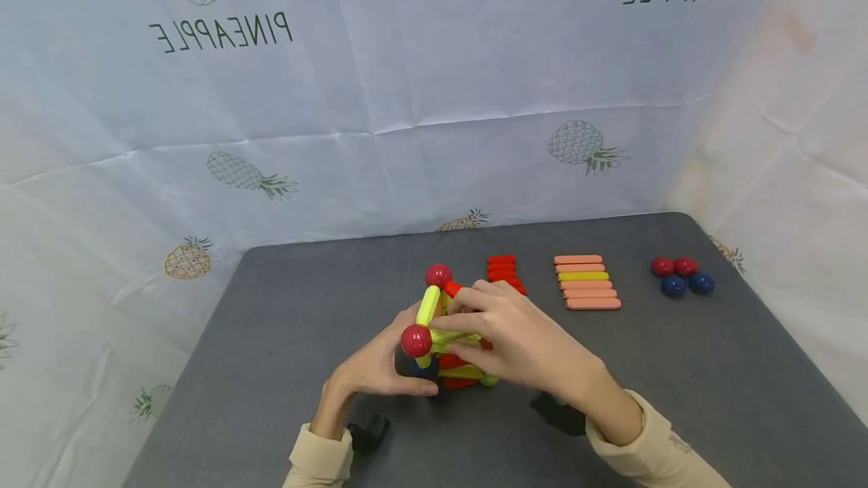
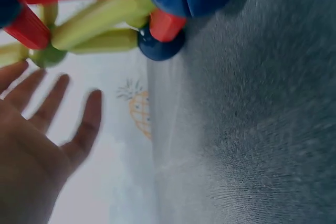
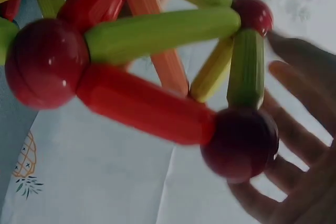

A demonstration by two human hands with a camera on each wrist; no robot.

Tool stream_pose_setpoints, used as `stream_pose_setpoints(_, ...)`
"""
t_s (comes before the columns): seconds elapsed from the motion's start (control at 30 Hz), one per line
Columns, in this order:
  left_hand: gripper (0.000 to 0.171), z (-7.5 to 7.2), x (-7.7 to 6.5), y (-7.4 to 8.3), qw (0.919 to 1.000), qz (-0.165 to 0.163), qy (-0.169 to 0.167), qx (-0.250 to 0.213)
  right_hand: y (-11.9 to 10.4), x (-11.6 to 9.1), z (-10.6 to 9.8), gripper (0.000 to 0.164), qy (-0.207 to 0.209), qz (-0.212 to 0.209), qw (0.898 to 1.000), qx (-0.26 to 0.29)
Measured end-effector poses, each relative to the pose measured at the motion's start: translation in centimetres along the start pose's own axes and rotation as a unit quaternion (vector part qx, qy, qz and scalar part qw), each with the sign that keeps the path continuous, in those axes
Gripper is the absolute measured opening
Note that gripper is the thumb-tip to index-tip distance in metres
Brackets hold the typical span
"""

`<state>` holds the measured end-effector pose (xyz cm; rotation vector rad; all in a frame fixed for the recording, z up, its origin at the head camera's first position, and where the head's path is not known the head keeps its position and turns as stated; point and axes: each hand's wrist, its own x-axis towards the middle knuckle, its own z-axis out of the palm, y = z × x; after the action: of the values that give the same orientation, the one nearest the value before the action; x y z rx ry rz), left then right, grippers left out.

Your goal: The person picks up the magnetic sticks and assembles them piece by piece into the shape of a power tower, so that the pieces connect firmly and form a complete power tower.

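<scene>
A structure of magnetic rods (image 1: 429, 306) and balls stands on the table between the two hands. Red balls (image 1: 417, 340) top it, joined by yellow-green rods (image 3: 163, 34) and a red rod (image 3: 147, 104). Lower down are blue balls (image 2: 160, 45) and more red rods. My left hand (image 1: 389, 356) is around its left side, fingers extended beneath a green ball (image 2: 47, 56) in the left wrist view. My right hand (image 1: 515, 337) grips the upper part from the right, its fingers at the dark red ball (image 3: 240, 144) and partly hidden behind it.
Behind the right hand lie several short red rods (image 1: 502, 269). Further right is a row of orange rods (image 1: 593, 304) with one yellow rod (image 1: 583, 276). Red balls (image 1: 662, 266) and blue balls (image 1: 673, 286) sit near the right edge of the dark table (image 1: 305, 307). A pineapple-print cloth (image 1: 380, 172) hangs behind.
</scene>
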<state>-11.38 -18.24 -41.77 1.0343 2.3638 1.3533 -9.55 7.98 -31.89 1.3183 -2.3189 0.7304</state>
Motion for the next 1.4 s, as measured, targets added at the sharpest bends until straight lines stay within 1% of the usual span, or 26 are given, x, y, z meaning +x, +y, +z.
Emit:
stream_pose_setpoints(0.03, 0.105, -0.2, 0.2, -0.2, 0.9999, 0.002, -0.009, -0.01, 0.3, -0.1, -0.1, 0.033, 0.022, 0.009, 1.0, 0.02)
stream_pose_setpoints(0.1, 0.109, -0.6, 0.6, -0.6, 0.9989, 0.005, -0.027, -0.038, 1.4, -0.2, -0.2, 0.032, 0.074, 0.032, 0.995, 0.056)
stream_pose_setpoints(0.17, 0.11, -0.9, 1.0, -0.9, 0.9969, -0.001, -0.041, -0.066, 2.8, -0.3, -0.2, 0.029, 0.116, 0.074, 0.988, 0.071)
stream_pose_setpoints(0.2, 0.109, -1.0, 1.1, -1.0, 0.9958, -0.002, -0.048, -0.079, 3.7, -0.4, 0.0, 0.028, 0.128, 0.099, 0.984, 0.071)
stream_pose_setpoints(0.23, 0.109, -1.1, 1.2, -1.1, 0.9949, -0.006, -0.052, -0.086, 4.7, -0.6, 0.2, 0.027, 0.129, 0.127, 0.981, 0.069)
stream_pose_setpoints(0.27, 0.109, -1.2, 1.2, -1.2, 0.9941, -0.01, -0.055, -0.092, 5.7, -0.8, 0.6, 0.025, 0.12, 0.157, 0.978, 0.061)
stream_pose_setpoints(0.3, 0.11, -1.3, 1.2, -1.2, 0.9942, -0.016, -0.055, -0.091, 6.7, -1.1, 1.0, 0.025, 0.102, 0.186, 0.976, 0.049)
stream_pose_setpoints(0.37, 0.108, -1.4, 1.2, -1.3, 0.9951, -0.014, -0.054, -0.081, 8.5, -1.8, 2.0, 0.024, 0.051, 0.233, 0.971, 0.026)
stream_pose_setpoints(0.43, 0.107, -1.3, 1.1, -1.2, 0.9971, -0.022, -0.042, -0.059, 10.0, -2.6, 3.1, 0.025, -0.006, 0.259, 0.966, 0.018)
stream_pose_setpoints(0.5, 0.108, -1.1, 1.0, -1.0, 0.9986, -0.031, -0.022, -0.038, 11.2, -3.4, 4.3, 0.025, -0.057, 0.275, 0.96, 0.01)
stream_pose_setpoints(0.53, 0.108, -0.9, 0.9, -0.9, 0.9989, -0.037, -0.01, -0.028, 11.6, -3.7, 4.8, 0.025, -0.08, 0.281, 0.956, 0.01)
stream_pose_setpoints(0.6, 0.105, -0.5, 0.6, -0.6, 0.9977, -0.064, 0.024, -0.003, 12.3, -4.2, 5.7, 0.025, -0.111, 0.293, 0.949, 0.016)
stream_pose_setpoints(0.7, 0.094, 0.1, 0.3, 0.0, 0.9939, -0.077, 0.075, 0.024, 12.8, -4.5, 6.7, 0.025, -0.143, 0.313, 0.939, 0.022)
stream_pose_setpoints(0.77, 0.083, 0.6, 0.1, 0.3, 0.9911, -0.067, 0.107, 0.042, 13.0, -4.5, 7.2, 0.025, -0.154, 0.323, 0.933, 0.026)
stream_pose_setpoints(0.83, 0.077, 1.1, 0.1, 0.5, 0.9871, -0.051, 0.142, 0.053, 13.1, -4.6, 7.6, 0.026, -0.163, 0.327, 0.93, 0.02)
stream_pose_setpoints(0.93, 0.07, 2.0, 0.0, 0.8, 0.9755, -0.04, 0.201, 0.081, 13.2, -4.6, 7.9, 0.025, -0.17, 0.332, 0.928, 0.007)
stream_pose_setpoints(1.03, 0.063, 2.8, 0.1, 1.0, 0.9613, -0.041, 0.253, 0.101, 13.3, -4.6, 8.1, 0.023, -0.17, 0.336, 0.926, 0.001)
stream_pose_setpoints(1.1, 0.059, 3.2, 0.2, 1.1, 0.9555, -0.04, 0.273, 0.104, 13.2, -4.6, 8.2, 0.026, -0.165, 0.337, 0.927, 0.006)
stream_pose_setpoints(1.17, 0.057, 3.5, 0.3, 1.2, 0.9525, -0.043, 0.284, 0.102, 13.2, -4.6, 8.1, 0.033, -0.148, 0.333, 0.931, 0.014)
stream_pose_setpoints(1.27, 0.056, 3.8, 0.3, 1.3, 0.9525, -0.045, 0.286, 0.093, 13.0, -4.4, 7.6, 0.04, -0.097, 0.317, 0.943, 0.036)
stream_pose_setpoints(1.4, 0.054, 4.0, 0.6, 1.2, 0.9536, -0.034, 0.287, 0.086, 12.2, -3.1, 6.0, 0.039, 0.004, 0.28, 0.956, 0.087)
